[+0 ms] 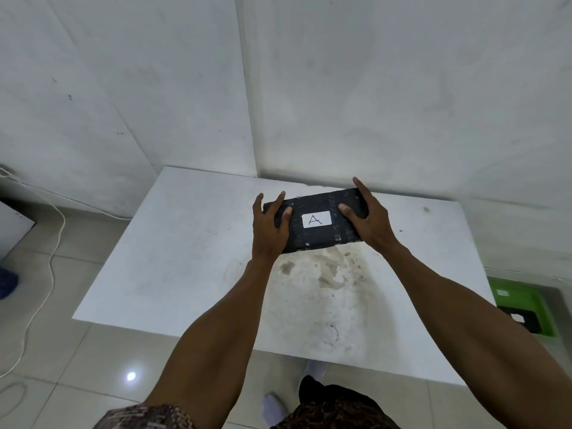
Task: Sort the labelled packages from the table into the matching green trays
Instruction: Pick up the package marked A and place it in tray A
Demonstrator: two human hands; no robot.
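A flat black package (318, 235) wrapped in tape carries a white label marked "A". I hold it with both hands above the far part of the white table (173, 267). My left hand (270, 227) grips its left end, thumb on top. Its right end is clasped by my right hand (368, 219), thumb on top too. A green tray (526, 300) sits on the floor at the right, past the table's edge, with a black package (523, 320) bearing a white label inside; its letter is unreadable.
The table stands in a corner of white walls and has brown stains (328, 274) near its middle. A white cable (52, 261) runs over the tiled floor at the left. My feet (315, 368) show below the table's near edge.
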